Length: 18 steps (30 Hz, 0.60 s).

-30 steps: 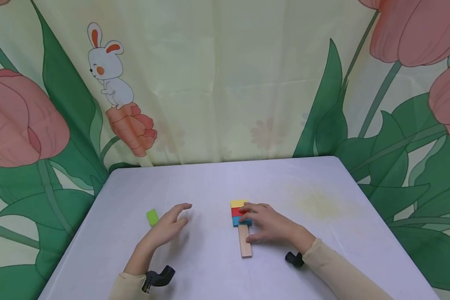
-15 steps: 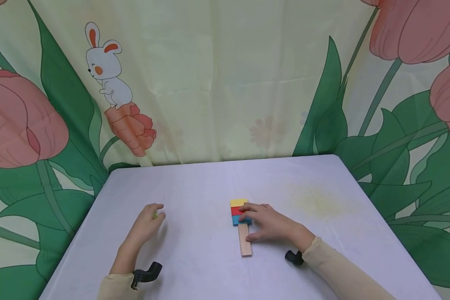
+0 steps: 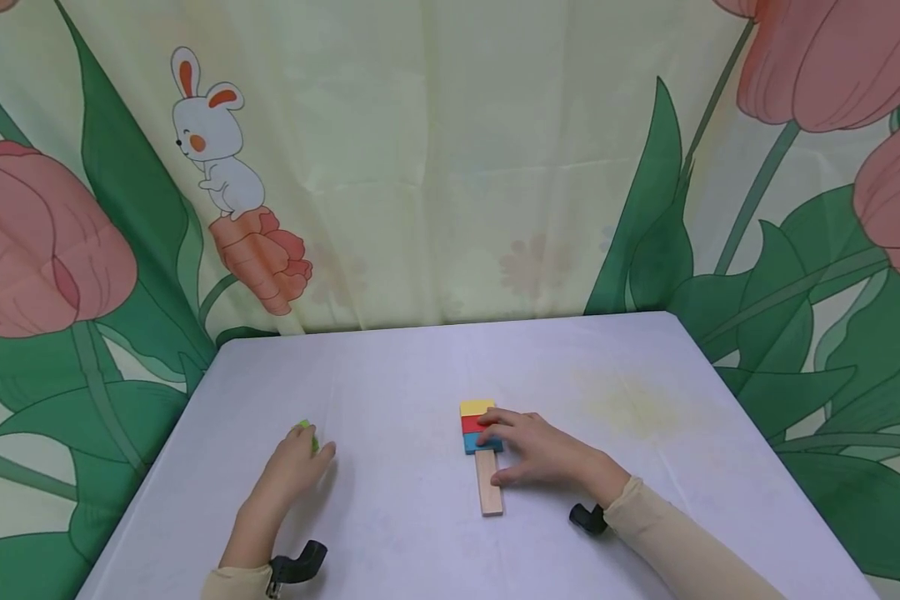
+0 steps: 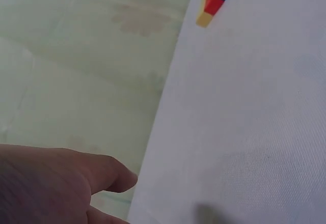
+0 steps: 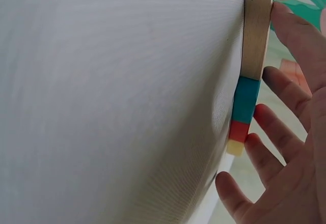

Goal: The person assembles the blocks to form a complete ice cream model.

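My left hand (image 3: 294, 462) reaches over a lime green block (image 3: 315, 443) on the left of the table. Its fingers cover part of the block, and the thumb shows to the right with a gap. In the left wrist view a thumb (image 4: 114, 174) stretches out; the green block is out of sight. My right hand (image 3: 537, 446) rests with spread fingers along a flat row of blocks: yellow (image 3: 476, 407), red (image 3: 472, 424), blue (image 3: 482, 444) and a long plain wooden block (image 3: 489, 492) below. Seen from the right wrist, fingertips touch or nearly touch the row's side.
A white cloth covers the table (image 3: 405, 533). Behind it hangs a curtain (image 3: 450, 167) printed with tulips, leaves and a rabbit. Black wrist cameras, on the left wrist (image 3: 300, 562) and right wrist (image 3: 587, 518), jut out over the cloth.
My left hand has moved left from beside the green block to over it, covering part of it. The right hand and the block row have stayed in place.
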Motion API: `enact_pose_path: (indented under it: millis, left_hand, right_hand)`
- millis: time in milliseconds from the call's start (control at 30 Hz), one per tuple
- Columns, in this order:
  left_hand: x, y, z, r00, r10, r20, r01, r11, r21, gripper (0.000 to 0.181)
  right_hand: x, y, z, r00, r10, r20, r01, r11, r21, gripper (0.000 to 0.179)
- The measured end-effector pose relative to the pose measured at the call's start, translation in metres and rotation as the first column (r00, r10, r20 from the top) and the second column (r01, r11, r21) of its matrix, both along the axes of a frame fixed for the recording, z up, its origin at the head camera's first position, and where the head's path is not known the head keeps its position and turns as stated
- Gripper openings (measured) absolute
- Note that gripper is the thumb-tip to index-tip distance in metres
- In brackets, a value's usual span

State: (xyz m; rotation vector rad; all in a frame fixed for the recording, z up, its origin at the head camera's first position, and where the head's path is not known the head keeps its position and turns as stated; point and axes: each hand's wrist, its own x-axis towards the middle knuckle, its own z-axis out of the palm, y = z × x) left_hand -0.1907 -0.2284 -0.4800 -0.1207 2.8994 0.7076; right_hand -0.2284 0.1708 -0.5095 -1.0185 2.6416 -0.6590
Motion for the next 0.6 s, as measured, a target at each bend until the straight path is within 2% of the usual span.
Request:
enact_pose_path:
  millis: [267,600]
  left_hand:
    - [0.0017,0.0069,0.0000,0.999,-0.013,0.037,0.014,0.999,-0.047,0.062]
    - [-0.0006,0.0109,-0.0030,0.998,-0.035,0.045,0.037,0.998,-0.050,0.067]
  right_hand:
    - [0.0005,0.0021,-0.0004,1.000,-0.005,0.012,0.006,1.000,-0.018,0.049]
    - [-0.0008,0.0009,-0.0022,1.000,-0.013,0.020,0.013,1.000,-0.020,0.050]
